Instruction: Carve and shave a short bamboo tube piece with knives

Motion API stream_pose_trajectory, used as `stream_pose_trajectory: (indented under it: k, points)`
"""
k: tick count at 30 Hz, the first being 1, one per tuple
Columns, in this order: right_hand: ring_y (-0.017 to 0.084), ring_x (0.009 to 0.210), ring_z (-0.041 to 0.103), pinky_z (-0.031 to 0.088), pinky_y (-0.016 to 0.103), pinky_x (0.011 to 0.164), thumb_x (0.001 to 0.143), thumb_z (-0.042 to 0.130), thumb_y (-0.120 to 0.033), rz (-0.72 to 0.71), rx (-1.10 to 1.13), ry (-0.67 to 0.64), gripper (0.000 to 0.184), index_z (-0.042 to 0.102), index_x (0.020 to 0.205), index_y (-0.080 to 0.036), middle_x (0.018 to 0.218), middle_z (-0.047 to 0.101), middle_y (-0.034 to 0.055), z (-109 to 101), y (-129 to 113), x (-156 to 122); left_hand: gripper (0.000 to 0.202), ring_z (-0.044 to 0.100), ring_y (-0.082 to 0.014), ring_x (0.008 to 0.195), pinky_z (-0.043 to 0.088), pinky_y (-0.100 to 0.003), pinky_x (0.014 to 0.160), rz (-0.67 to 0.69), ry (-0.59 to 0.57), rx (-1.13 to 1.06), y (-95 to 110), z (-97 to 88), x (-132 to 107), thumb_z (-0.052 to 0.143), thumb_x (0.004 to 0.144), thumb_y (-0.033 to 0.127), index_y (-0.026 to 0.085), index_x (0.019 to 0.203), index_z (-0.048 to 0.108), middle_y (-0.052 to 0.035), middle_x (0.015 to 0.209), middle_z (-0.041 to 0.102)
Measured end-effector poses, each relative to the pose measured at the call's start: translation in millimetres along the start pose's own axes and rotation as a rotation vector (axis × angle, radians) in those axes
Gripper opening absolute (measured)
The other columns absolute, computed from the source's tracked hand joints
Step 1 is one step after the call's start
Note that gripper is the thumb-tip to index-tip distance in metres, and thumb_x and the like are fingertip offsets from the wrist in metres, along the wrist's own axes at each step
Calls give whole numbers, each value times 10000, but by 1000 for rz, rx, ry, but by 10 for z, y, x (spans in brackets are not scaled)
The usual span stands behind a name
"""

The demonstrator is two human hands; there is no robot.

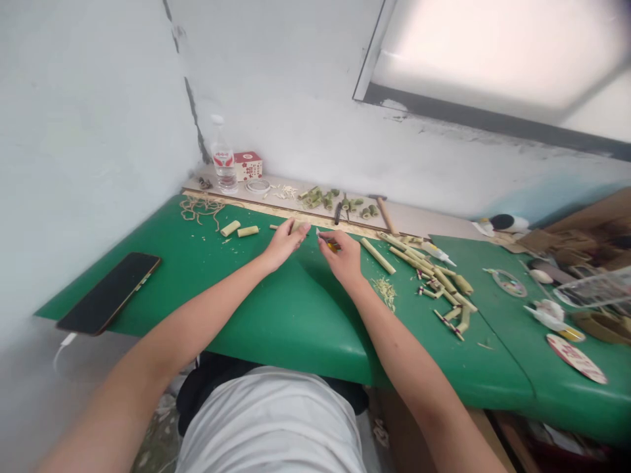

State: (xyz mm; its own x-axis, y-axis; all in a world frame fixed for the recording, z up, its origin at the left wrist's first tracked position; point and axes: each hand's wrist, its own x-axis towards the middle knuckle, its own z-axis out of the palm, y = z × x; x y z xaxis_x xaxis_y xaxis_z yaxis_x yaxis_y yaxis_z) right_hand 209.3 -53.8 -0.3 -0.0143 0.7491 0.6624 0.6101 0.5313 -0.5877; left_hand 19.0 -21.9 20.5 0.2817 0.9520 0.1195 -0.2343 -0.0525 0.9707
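Over the green table mat [276, 315], my left hand [284, 244] is closed on a short bamboo piece [298, 225], part of which its fingers cover. My right hand [344, 255] grips a yellow craft knife [332, 247]. The small blade points up and left, a short gap from the bamboo. Two cut bamboo tubes [248, 231] lie left of my left hand, and a thin stick sticks out just beside it. To the right of my right hand rest a longer bamboo stick [378, 256] and a pile of pale shavings [385, 292].
Jointed bamboo pieces [446, 282] and a glue bottle [438, 253] lie on the right. Along the back are a hammer [388, 215], green bamboo cuts [315, 197], a water bottle [224, 157] and a box [249, 165]. A phone [109, 292] lies at the left edge.
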Motion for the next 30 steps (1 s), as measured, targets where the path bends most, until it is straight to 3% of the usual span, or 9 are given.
stream_pose_trajectory:
  k: [4,9,14,18,23,30]
  points:
    - [230,851,782,643,384,817,986,680,-379,6,-4,-4,198,821,1009,-242,967,839,68,4,14,-3,572,325,-56,442,215,-204,447,-75,-36,-57,15,1,8,552,1022,727,173,883,579,47,638,488]
    - [228,835,776,646,387,815,981,690,-371,1,-5,-1,183,824,1001,-249,962,838,63,13,35,-5,410,328,-62,423,223,-191,438,-127,-51,-112,22,-12,17,471,1090,524,170,919,589,40,654,494]
    - [225,834,775,644,385,815,986,695,-368,-14,-5,6,178,823,1005,-245,955,837,62,8,42,0,186,345,-61,419,235,-189,427,-151,-78,-126,32,-2,8,450,1013,265,164,1004,607,41,714,503]
    - [221,826,773,649,378,791,1003,686,-378,-39,4,2,187,823,1018,-252,957,836,62,5,26,-1,166,365,-58,431,245,-185,423,-162,-79,-106,9,7,18,537,894,184,168,1040,616,46,743,516]
    - [214,800,766,647,372,767,996,703,-362,-91,32,-29,159,823,1019,-259,944,830,57,11,-19,-11,124,379,-59,459,297,-191,456,-159,-81,-65,-22,18,20,684,923,239,175,1003,614,86,668,435]
    - [214,802,762,638,369,765,996,696,-332,-100,36,-17,145,817,1025,-257,929,818,51,-10,-14,-2,358,374,-53,480,254,-215,461,-124,-78,-3,-31,15,0,887,873,413,155,994,669,92,637,427]
